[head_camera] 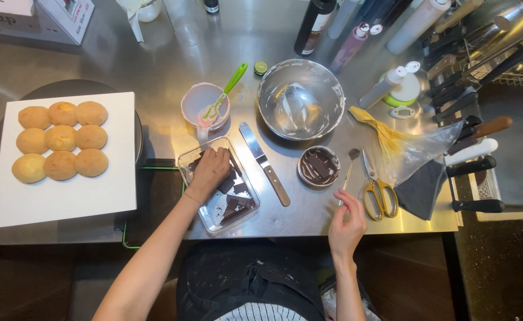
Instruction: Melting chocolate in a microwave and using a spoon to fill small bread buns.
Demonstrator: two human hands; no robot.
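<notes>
So the person's left hand is down inside a clear rectangular container that sits near the front edge of the steel counter. The fingers are curled over the dark chocolate pieces in there, closed onto them from above, though how many pieces are actually pinched can't be made out. More chunks lie loose in the nearer half of the container.

The right hand is off to the side near the counter's front edge, thumb and fingers pinched together on the thin handle of a small spoon, whose dark-smeared tip points away toward the back. Just left of that tip there's a little round bowl with chocolate in it, and just right of the spoon lie yellow-handled scissors.

Between the container and the little bowl lies an offset spatula, angled. Behind it is a big metal mixing bowl with white smears, and a pink cup holding a green-handled whisk. Way over on the left, nine round golden buns sit in a three-by-three grid on a white board, well apart from both hands.
</notes>
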